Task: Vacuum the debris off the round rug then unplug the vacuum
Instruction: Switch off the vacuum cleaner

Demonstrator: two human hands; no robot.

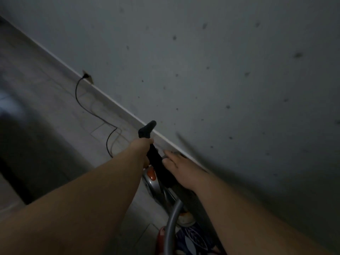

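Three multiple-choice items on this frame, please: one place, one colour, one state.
1. Where is the plug? A in the socket B on the floor C in a hand
2. Button on the vacuum? A green B orange C blue
3. Left hand? A idle B grips the handle C on the floor
Key: 1 A, it sits at the baseboard socket; 2 B, orange shows against the grey body; 3 B, it wraps the black handle.
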